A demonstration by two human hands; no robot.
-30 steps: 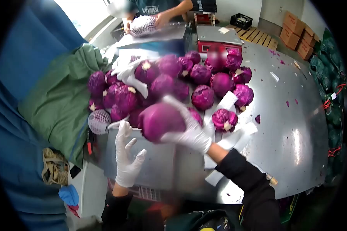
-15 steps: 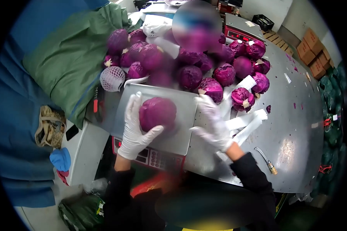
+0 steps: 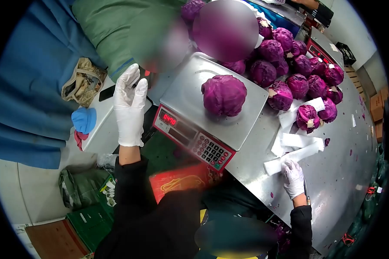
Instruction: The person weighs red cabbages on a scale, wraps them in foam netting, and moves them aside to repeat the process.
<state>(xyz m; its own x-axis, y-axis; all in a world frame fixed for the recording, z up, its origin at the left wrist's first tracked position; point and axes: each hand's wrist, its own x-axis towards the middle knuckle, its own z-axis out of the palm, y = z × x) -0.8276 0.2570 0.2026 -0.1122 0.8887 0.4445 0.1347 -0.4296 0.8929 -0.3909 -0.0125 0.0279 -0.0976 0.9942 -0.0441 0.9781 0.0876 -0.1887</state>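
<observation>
One purple cabbage (image 3: 224, 96) sits by itself on the steel plate of a red scale (image 3: 188, 142), whose display is lit red. My left hand (image 3: 132, 93), in a white glove, is raised off the scale's left side; its fingers are apart from the thumb and hold nothing. On the right, my gloved right hand (image 3: 293, 178) rests at the lower end of a white foam sleeve (image 3: 296, 159), fingers bent down onto it. A curved metal tool lies beside that hand, its handle partly hidden by the wrist.
Many purple cabbages (image 3: 298, 85) are heaped behind and right of the scale. A second red scale (image 3: 320, 52) stands at the back, near another person's arm (image 3: 309, 4). Green sacking (image 3: 112, 30), a phone (image 3: 106, 93) and a blue cap (image 3: 84, 120) are left.
The view has turned, shifting the scale rightward. My left hand has moved away from the cabbage. My right hand has gone from beside the scale down to the foam sleeves.
</observation>
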